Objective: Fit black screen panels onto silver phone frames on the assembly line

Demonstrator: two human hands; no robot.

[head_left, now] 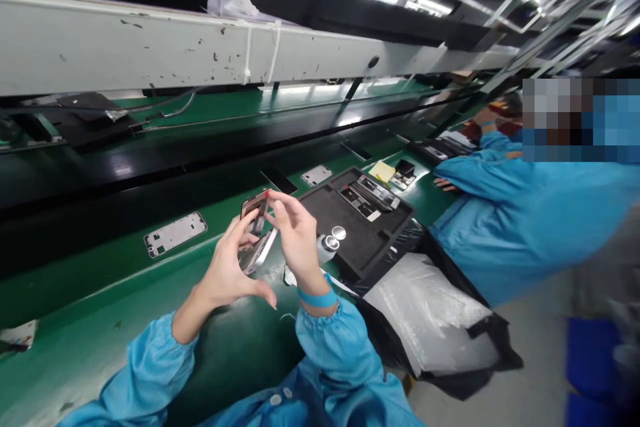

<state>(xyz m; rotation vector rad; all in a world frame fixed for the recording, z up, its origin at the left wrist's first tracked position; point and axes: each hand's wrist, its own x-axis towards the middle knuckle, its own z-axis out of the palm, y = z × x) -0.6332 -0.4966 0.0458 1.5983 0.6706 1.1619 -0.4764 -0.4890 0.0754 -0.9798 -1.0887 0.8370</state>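
My left hand [225, 260] and my right hand [296, 235] hold a metal smartphone frame [256, 240] up over the green conveyor belt [100, 280]. The frame stands tilted, and my fingers hide much of it. My right thumb and forefinger pinch its upper edge, while my left fingers curl around its lower part. A blue band [317, 297] circles my right wrist. Both sleeves are blue. A white phone mid-frame [175, 233] lies on the belt to my left.
A black foam tray [357, 213] holds phone parts beyond my hands, with a small metal-topped bottle [327, 247] at its edge. A black bag with white plastic sheeting [425, 313] sits to the right. A co-worker in a blue smock [520, 213] works at the right.
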